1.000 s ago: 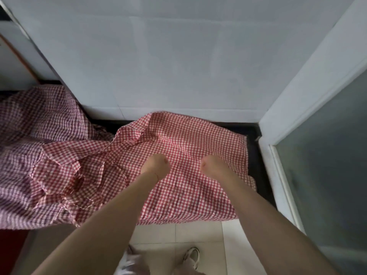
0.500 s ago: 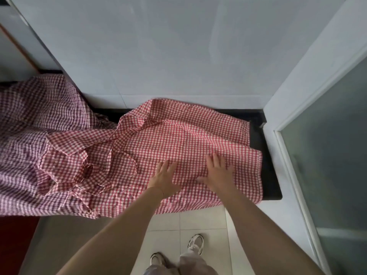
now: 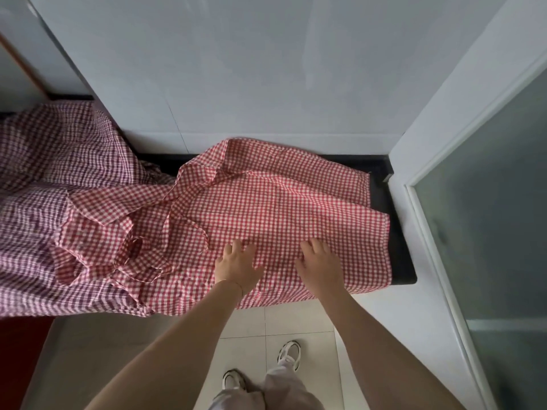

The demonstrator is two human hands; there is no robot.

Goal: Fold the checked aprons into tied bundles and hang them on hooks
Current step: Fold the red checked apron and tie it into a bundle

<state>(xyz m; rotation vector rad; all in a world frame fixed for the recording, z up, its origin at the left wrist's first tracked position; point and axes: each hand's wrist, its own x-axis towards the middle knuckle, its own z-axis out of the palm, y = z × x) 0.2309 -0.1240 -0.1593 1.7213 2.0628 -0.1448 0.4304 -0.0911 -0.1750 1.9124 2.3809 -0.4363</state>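
I press my left hand (image 3: 236, 266) and right hand (image 3: 321, 263), fingers spread flat, on the red checked apron (image 3: 281, 202) near the black counter (image 3: 399, 253) front edge, likely smoothing it for folding.

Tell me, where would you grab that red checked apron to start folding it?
Probably the right edge of the red checked apron, coming in from the right. That side lies flat and free on the black counter, while the left side is crumpled with tangled straps. Both the left hand and the right hand rest flat on it.
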